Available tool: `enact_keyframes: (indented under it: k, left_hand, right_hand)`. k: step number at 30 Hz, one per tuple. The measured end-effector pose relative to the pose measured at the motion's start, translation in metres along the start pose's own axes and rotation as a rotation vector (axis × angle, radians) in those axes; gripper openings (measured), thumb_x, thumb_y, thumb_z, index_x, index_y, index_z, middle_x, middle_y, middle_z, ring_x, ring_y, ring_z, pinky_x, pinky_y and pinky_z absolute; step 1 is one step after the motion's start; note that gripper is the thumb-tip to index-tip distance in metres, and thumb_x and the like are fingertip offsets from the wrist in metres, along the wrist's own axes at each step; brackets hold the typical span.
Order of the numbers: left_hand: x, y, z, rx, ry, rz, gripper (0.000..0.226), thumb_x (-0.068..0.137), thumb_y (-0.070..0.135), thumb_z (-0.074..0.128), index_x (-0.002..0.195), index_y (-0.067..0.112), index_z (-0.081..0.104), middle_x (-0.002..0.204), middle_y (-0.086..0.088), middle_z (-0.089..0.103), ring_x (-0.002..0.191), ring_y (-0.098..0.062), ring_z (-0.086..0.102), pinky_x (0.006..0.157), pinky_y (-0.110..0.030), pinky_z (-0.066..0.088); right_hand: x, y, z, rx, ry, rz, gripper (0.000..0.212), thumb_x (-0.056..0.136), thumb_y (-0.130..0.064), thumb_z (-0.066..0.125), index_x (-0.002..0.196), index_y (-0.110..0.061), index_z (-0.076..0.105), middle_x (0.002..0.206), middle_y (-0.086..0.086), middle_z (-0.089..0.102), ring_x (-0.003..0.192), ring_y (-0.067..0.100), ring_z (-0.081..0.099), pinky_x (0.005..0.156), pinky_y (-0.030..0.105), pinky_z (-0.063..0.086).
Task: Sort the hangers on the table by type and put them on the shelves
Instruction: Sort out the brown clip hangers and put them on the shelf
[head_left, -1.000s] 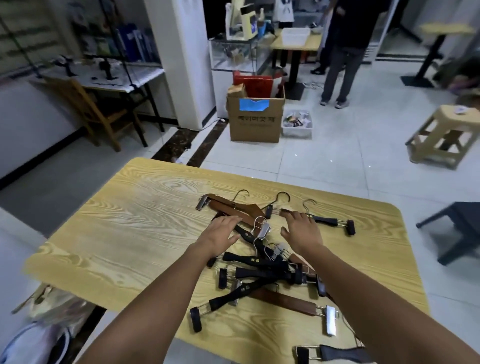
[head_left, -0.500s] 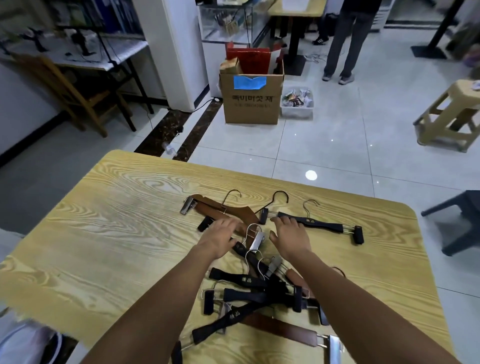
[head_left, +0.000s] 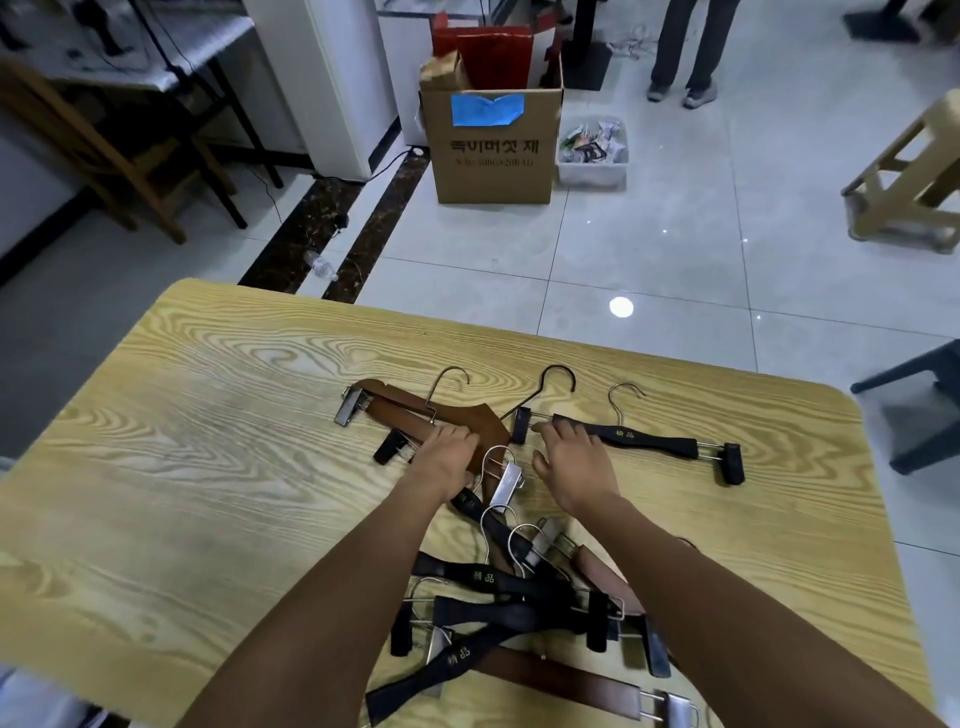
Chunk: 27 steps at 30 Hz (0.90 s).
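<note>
1. Worktop (head_left: 208, 467): light wood grain, seen across the lower half of the frame.
2. Left hand (head_left: 445, 460): laid on the brown hangers (head_left: 410, 408) at frame centre. Fingers are bent over the wood; whether a grip is closed cannot be told.
3. Right hand (head_left: 574, 462): fingers are spread, with the tips laid on the left end of a black hanger (head_left: 644, 440), centre right.
4. Tangled pile of hangers (head_left: 498, 577): found between the forearms, lower centre.
5. Cardboard box (head_left: 493, 156): noted on the floor, upper centre.

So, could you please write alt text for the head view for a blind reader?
A person's left hand touches a brown hanger and the right hand a black hanger, at the far edge of a tangle of clip hangers on a wood-grain table.
</note>
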<state>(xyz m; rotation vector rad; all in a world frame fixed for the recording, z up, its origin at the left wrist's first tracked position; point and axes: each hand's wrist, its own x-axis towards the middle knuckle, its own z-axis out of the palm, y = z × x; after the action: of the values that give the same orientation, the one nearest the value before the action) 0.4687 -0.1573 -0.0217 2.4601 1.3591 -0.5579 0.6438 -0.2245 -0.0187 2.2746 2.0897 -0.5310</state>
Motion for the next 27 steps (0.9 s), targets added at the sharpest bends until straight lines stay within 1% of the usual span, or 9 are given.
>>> enact_keyframes:
  k: [2,4,7,9,13,16,20,24,27]
  left_hand:
    - [0.001,0.001,0.002,0.026,0.011,0.002,0.052,0.09,0.019,0.059,0.138,0.012,0.04,0.14,-0.008,0.043,0.133,-0.026,0.034,0.113,-0.034,0.022]
    - [-0.001,-0.001,0.004,0.014,0.023,0.014,0.051,0.09,0.016,0.059,0.138,0.012,0.041,0.14,-0.007,0.044,0.133,-0.025,0.035,0.112,-0.034,0.024]
    - [-0.009,-0.007,0.005,-0.026,0.047,0.03,0.05,0.091,0.017,0.059,0.138,0.014,0.042,0.136,-0.005,0.046,0.128,-0.023,0.038,0.107,-0.032,0.03]
    - [-0.017,-0.012,0.005,-0.051,0.049,0.018,0.049,0.092,0.02,0.058,0.138,0.015,0.042,0.134,-0.004,0.048,0.126,-0.022,0.039,0.106,-0.032,0.031]
    - [-0.033,-0.02,0.002,-0.112,0.056,-0.003,0.053,0.093,0.022,0.057,0.142,0.016,0.038,0.137,-0.003,0.046,0.13,-0.02,0.036,0.111,-0.032,0.028]
    - [-0.047,-0.025,0.004,-0.132,0.055,0.005,0.053,0.094,0.023,0.055,0.143,0.016,0.037,0.14,-0.002,0.044,0.132,-0.019,0.035,0.113,-0.03,0.025]
    - [-0.067,-0.032,0.016,-0.145,0.006,-0.002,0.053,0.093,0.027,0.055,0.142,0.017,0.038,0.14,-0.002,0.045,0.133,-0.02,0.036,0.114,-0.034,0.027]
    - [-0.081,-0.038,0.03,-0.135,0.023,0.026,0.049,0.092,0.023,0.057,0.139,0.018,0.042,0.134,-0.001,0.049,0.126,-0.018,0.039,0.107,-0.028,0.03]
    - [-0.086,-0.039,0.035,-0.154,0.037,0.031,0.049,0.092,0.022,0.057,0.139,0.017,0.043,0.134,-0.001,0.049,0.125,-0.017,0.039,0.106,-0.027,0.03]
  right_hand:
    - [0.002,-0.001,0.003,0.004,-0.007,-0.009,0.043,0.099,-0.033,0.039,0.139,-0.018,0.038,0.135,0.007,0.048,0.123,0.027,0.043,0.099,0.038,0.035]
    - [0.003,-0.001,0.004,0.011,-0.014,-0.015,0.043,0.1,-0.033,0.039,0.14,-0.017,0.038,0.134,0.007,0.049,0.122,0.027,0.044,0.098,0.037,0.035]
    - [0.007,-0.004,0.004,0.028,-0.028,-0.015,0.043,0.1,-0.033,0.038,0.14,-0.017,0.038,0.134,0.008,0.05,0.123,0.028,0.044,0.099,0.038,0.035]
    - [0.009,-0.007,0.003,0.044,-0.039,-0.017,0.042,0.1,-0.032,0.038,0.139,-0.017,0.039,0.134,0.008,0.051,0.122,0.028,0.045,0.098,0.038,0.035]
    - [0.01,-0.02,0.003,0.069,-0.086,-0.026,0.037,0.1,-0.03,0.039,0.134,-0.015,0.043,0.128,0.01,0.056,0.12,0.029,0.048,0.096,0.039,0.037]
    - [0.009,-0.033,0.005,0.065,-0.138,0.0,0.036,0.1,-0.034,0.04,0.13,-0.013,0.043,0.125,0.012,0.058,0.119,0.03,0.049,0.097,0.04,0.038]
    - [0.007,-0.047,0.011,0.032,-0.16,0.049,0.045,0.097,-0.044,0.046,0.126,-0.009,0.043,0.127,0.012,0.055,0.12,0.029,0.049,0.097,0.039,0.039]
    - [0.009,-0.057,0.021,-0.008,-0.206,0.12,0.06,0.091,-0.053,0.052,0.13,-0.009,0.046,0.131,0.01,0.053,0.124,0.028,0.047,0.1,0.038,0.037]
    - [0.009,-0.066,0.03,-0.044,-0.207,0.133,0.057,0.092,-0.051,0.051,0.129,-0.008,0.048,0.129,0.009,0.055,0.122,0.026,0.049,0.098,0.036,0.038]
